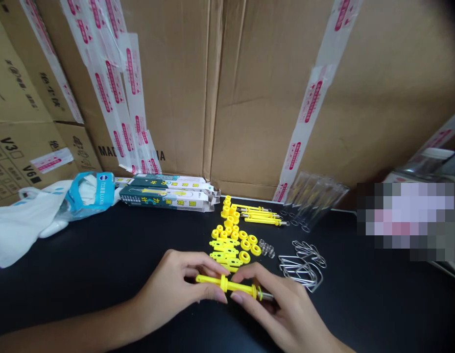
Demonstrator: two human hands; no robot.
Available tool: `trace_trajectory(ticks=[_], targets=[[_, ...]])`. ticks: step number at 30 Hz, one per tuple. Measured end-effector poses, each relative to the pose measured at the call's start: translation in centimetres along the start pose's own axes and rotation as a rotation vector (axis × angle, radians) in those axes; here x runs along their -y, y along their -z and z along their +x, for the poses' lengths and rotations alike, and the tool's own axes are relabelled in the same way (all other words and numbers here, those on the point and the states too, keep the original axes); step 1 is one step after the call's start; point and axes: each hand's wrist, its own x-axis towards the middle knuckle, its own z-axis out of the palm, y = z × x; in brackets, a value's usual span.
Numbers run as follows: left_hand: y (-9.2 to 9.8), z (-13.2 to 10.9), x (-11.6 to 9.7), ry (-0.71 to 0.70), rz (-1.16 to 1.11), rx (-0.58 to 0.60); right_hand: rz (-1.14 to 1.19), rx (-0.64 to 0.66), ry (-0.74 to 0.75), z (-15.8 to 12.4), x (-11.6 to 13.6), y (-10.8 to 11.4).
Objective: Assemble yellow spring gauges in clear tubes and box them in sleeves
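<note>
Between my two hands is a yellow plastic spring-scale rod (238,287), lying nearly level, with a ring collar around it and a metal spring at its right end. My left hand (186,277) pinches it at the collar, thumb below and fingers above. The fingers of my right hand (282,299) close around the part near the spring, hiding some of it. Just beyond my fingertips lie flat yellow slotted pieces (224,252) and yellow rings (245,245). Small yellow caps (230,215) stand farther back, beside several yellow rods with springs (262,215).
Small coil springs (267,248) and bent wire hooks (302,269) lie to the right on the black table (83,279). Clear plastic tubes (315,198) stand behind them. Printed boxes (168,198) and a blue-white plastic packet (91,191) sit back left. A cardboard wall (256,98) closes the back.
</note>
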Motion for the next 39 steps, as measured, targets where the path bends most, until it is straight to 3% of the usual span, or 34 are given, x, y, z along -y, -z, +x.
trace_trajectory(ticks=[6,10,16,20,25,33,39], targets=[[0.0,0.0,-0.1,-0.089,0.04,0.068,-0.155,0.035,0.095,-0.4,0.6,0.3],[0.1,0.0,-0.1,-0.109,0.103,0.054,-0.128,0.036,0.099,-0.6,0.6,0.2],[0.1,-0.1,0.4,-0.085,0.137,0.099,0.031,-0.108,0.008,-0.7,-0.9,-0.4],[-0.2,-0.4,0.5,-0.094,0.187,0.07,0.083,-0.2,0.045,-0.7,-1.2,-0.4],[0.0,0.1,0.4,-0.002,-0.072,0.089,0.215,-0.17,0.083,-0.7,-0.7,-0.2],[1.1,1.2,0.5,-0.073,-0.394,-0.002,0.173,-0.203,0.061,-0.1,-1.0,-0.6],[1.1,1.1,0.8,-0.106,-0.386,0.01,-0.014,0.007,0.135,-0.2,-0.6,0.1]])
